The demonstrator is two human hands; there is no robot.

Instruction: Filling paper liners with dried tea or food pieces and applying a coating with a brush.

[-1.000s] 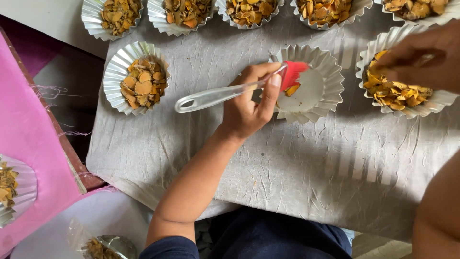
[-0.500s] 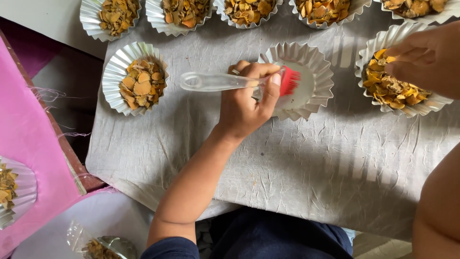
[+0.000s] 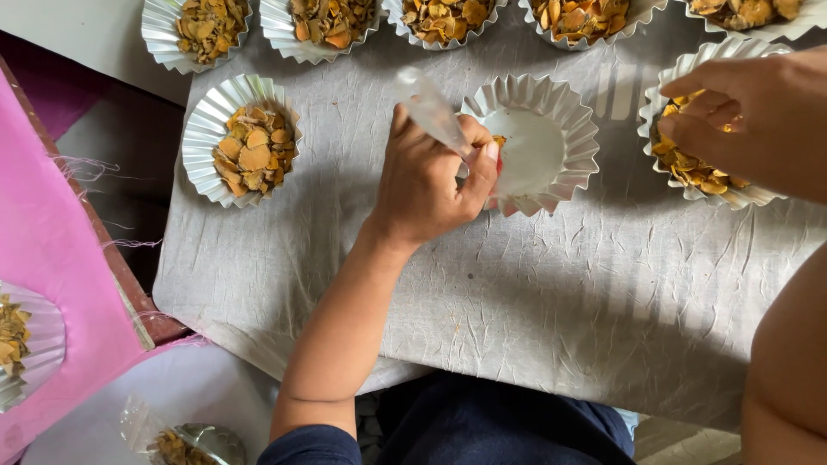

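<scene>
My left hand (image 3: 426, 185) grips a spatula with a clear handle (image 3: 431, 108) that points up and to the left. Its red head is almost hidden behind my fingers at the near-left rim of an empty fluted foil cup (image 3: 538, 146). A few orange bits sit at that rim. My right hand (image 3: 749, 112) hovers over another foil cup (image 3: 741, 200) filled with yellow-orange dried chips (image 3: 689, 172), its fingers drawn together. Whether those fingers hold any chips is unclear.
A wrinkled grey cloth (image 3: 560, 301) covers the table. A filled foil cup (image 3: 200, 129) sits at the left, and a row of filled cups (image 3: 319, 21) lines the far edge. Pink fabric (image 3: 52, 284) with another cup (image 3: 34, 344) lies left; a bag of chips (image 3: 185, 443) is below.
My left hand has swung the spatula handle from lying leftward to pointing up, and the red head has moved to the cup's near-left rim. My right hand has shifted slightly over its cup.
</scene>
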